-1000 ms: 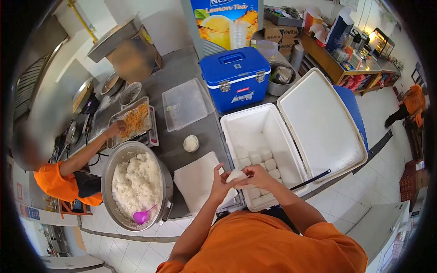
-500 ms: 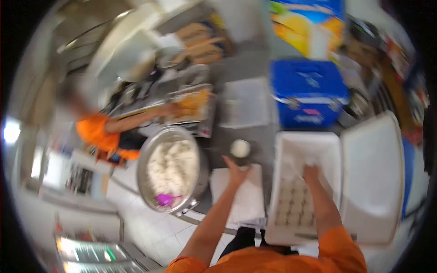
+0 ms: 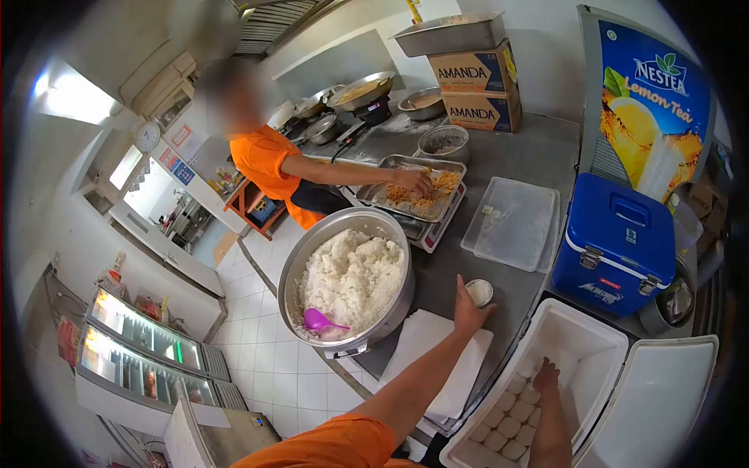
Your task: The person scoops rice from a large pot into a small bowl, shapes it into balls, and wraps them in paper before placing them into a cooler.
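Observation:
My left hand [image 3: 469, 312] is curled round a small white cup of rice [image 3: 480, 292] on the dark counter, thumb on one side and fingers on the other. My right hand [image 3: 548, 377] is inside a white foam box [image 3: 591, 327], fingers apart and holding nothing I can see. Beneath it, several rounded white portions [image 3: 507, 427] sit in rows on the box floor. Left of my left hand stands a large metal pot of white rice [image 3: 355, 269], with a purple scoop [image 3: 324, 320] lying in it. White sheets [image 3: 425, 351] lie under my left forearm.
A co-worker [image 3: 265, 164] in orange reaches into a metal tray [image 3: 390, 193] of orange-brown food on a scale. Plastic lids [image 3: 512, 221], a blue cooler [image 3: 616, 242] and the foam box's lid [image 3: 663, 405] surround the work area.
My left hand has moved from beside the cup to round it. In the box, my right hand's fingers now show spread. My head view has turned left, toward the co-worker.

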The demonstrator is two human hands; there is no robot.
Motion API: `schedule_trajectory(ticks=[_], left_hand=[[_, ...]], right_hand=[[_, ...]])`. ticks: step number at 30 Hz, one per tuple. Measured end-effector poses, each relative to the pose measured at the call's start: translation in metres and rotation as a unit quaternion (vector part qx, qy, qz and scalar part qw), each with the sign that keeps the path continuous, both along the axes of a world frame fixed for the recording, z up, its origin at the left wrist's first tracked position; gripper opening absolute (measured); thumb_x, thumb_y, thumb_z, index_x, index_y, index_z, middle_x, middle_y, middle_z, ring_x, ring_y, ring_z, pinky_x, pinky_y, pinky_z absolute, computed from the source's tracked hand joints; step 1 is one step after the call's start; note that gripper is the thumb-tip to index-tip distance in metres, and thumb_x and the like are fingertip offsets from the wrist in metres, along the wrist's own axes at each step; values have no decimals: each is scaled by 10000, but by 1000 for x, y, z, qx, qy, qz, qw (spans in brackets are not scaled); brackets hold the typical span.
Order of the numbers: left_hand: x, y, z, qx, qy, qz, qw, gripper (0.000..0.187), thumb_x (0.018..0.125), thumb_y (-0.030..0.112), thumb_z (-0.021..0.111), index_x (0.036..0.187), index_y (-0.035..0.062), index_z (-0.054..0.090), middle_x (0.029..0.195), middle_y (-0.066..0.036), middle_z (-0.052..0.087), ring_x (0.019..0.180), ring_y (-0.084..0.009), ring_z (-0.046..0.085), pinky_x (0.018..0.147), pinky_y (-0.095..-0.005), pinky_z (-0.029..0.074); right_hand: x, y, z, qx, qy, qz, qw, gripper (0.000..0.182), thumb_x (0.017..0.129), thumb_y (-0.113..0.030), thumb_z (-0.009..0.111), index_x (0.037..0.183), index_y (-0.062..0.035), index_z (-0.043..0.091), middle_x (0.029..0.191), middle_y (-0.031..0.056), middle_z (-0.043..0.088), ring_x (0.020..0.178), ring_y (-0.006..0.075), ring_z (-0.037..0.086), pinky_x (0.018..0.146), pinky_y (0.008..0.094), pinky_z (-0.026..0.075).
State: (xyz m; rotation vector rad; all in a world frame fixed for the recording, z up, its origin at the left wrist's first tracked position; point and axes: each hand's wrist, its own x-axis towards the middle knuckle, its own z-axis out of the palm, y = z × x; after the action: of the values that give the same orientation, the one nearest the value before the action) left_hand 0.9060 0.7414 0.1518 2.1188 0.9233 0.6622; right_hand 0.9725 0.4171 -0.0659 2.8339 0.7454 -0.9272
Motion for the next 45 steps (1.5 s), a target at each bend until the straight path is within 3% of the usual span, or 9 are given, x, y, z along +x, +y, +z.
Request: schedule_trajectory(ticks=[7, 14, 21, 27, 31, 33, 35, 41, 45], left_hand=[[-49, -6, 27, -126, -101, -45, 986, 1159, 697, 210, 962, 1548, -18, 209, 1423, -295, 503, 1328, -427, 541, 1107, -473, 464], [-220, -14, 68, -20, 72, -100, 992, 1063, 708, 205, 913, 1526, -8, 267, 1394, -274, 510, 1309, -401, 545, 1080, -490, 471], [-239, -3, 44, 283, 334, -172, 882, 766, 819, 55, 669, 1537, 39, 404, 1256, -185, 597, 1178, -373, 561, 966, -492, 515], [-279, 30, 122, 113, 178, -246, 946, 985, 722, 172, 864, 1539, 6, 339, 1373, -214, 555, 1241, -434, 510, 1068, -531, 473], [-332, 92, 200, -124, -31, -282, 951, 1064, 685, 176, 933, 1536, -9, 320, 1412, -235, 518, 1370, -356, 491, 1154, -455, 425], [-358, 151, 227, -119, -84, -222, 964, 1067, 681, 163, 945, 1534, -7, 326, 1461, -200, 495, 1405, -308, 488, 1141, -421, 444], [-372, 210, 228, -196, -255, -142, 936, 1006, 740, 144, 911, 1543, 9, 321, 1463, -148, 510, 1328, -285, 556, 1106, -422, 474], [-427, 354, 242, -327, -394, -49, 858, 853, 794, 86, 868, 1516, 4, 421, 1431, -110, 576, 1300, -240, 588, 1100, -378, 486], [-461, 380, 225, -374, -408, -42, 832, 701, 821, 97, 856, 1437, 14, 532, 1332, -94, 648, 1272, -219, 603, 1062, -356, 503]], right_hand=[[-2, -2, 53, 93, 82, -150, 981, 952, 906, -136, 719, 1667, -113, 147, 1476, 190, 486, 1299, 407, 525, 1094, 551, 449], [-33, -9, 114, 223, -103, -214, 945, 1021, 849, -67, 778, 1671, -154, 179, 1493, 212, 508, 1378, 445, 466, 1137, 545, 420], [-47, -5, 155, 400, -192, -180, 878, 815, 885, -65, 729, 1604, -99, 346, 1512, 201, 507, 1396, 416, 451, 1182, 518, 344], [-98, 35, 302, 349, -252, -141, 892, 445, 905, -58, 688, 1343, -47, 608, 1404, 197, 583, 1303, 406, 529, 1111, 511, 421], [-173, 158, 400, 480, -185, -203, 833, 279, 918, -54, 710, 1196, -42, 690, 1080, 125, 739, 960, 270, 711, 907, 414, 556], [-219, 249, 412, 570, -131, -102, 805, 205, 919, -46, 720, 1124, -32, 716, 960, 96, 751, 806, 208, 717, 774, 361, 576], [-265, 345, 425, 582, -3, 31, 813, 198, 865, -16, 702, 1059, -26, 738, 1003, 142, 742, 862, 287, 731, 753, 368, 579], [-326, 518, 358, 253, -228, 415, 844, 114, 797, -189, 704, 854, -123, 777, 903, 83, 657, 917, 287, 656, 745, 421, 503], [-321, 535, 367, 330, -226, 458, 794, 130, 842, -174, 665, 857, -79, 752, 952, 136, 679, 938, 322, 674, 746, 441, 523]])
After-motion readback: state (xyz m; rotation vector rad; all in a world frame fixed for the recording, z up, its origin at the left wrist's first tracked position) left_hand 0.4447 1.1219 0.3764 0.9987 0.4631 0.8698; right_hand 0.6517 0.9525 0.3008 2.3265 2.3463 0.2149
